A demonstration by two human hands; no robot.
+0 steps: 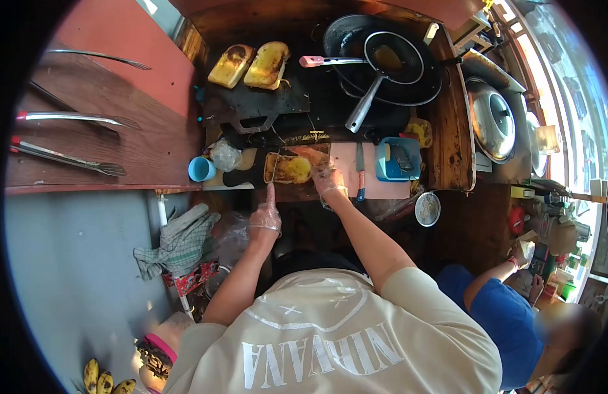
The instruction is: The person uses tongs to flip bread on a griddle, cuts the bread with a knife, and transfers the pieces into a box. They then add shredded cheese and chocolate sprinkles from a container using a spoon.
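A slice of toast (289, 169) with browned patches and a yellow patch lies on the board in front of me. My left hand (266, 215), in a clear plastic glove, is closed with its index finger stretched along a thin-bladed knife (275, 169). The blade crosses the toast near its left end; the knife's handle is hidden in the hand. My right hand (331, 184), gloved too, has its fingers bent against the toast's right end. Just right of it lies a second knife (360, 172) with a blue handle.
Two toasted sandwiches (266, 65) rest on the griddle (304, 118) behind a flat scraper (251, 123). A wok (343, 39) holds a smaller pan (409, 56). A blue tub (381, 161) and blue cup (201, 169) flank the board. Tongs (74, 118) lie left; a co-worker (494, 328) is at right.
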